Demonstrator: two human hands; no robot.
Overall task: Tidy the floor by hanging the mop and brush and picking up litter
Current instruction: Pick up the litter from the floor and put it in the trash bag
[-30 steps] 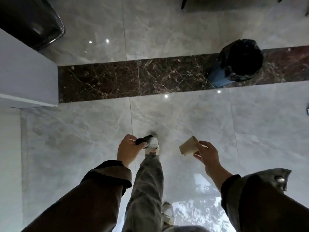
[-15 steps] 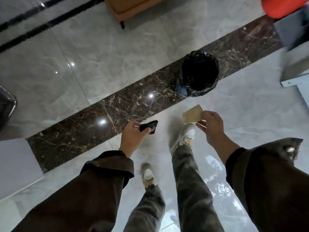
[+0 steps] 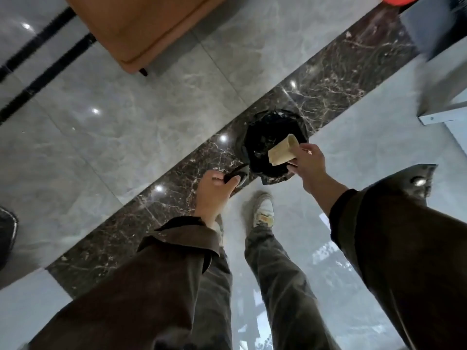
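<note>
A tan paper cup (image 3: 282, 150), pinched on its side in the right hand (image 3: 308, 165), hangs over the mouth of the black-lined bin (image 3: 265, 133). At the bin's eight o'clock, the left hand (image 3: 214, 190) grips a small black piece of litter (image 3: 236, 174). The bin stands on the dark marble strip (image 3: 328, 89) of the floor; an orange seat (image 3: 141, 26) sits at eleven o'clock.

No readable text.
No lettering, label, brand, number or sign can be made out on any surface; a coloured patch on the shoe (image 3: 263, 215) is too blurred to be read.
</note>
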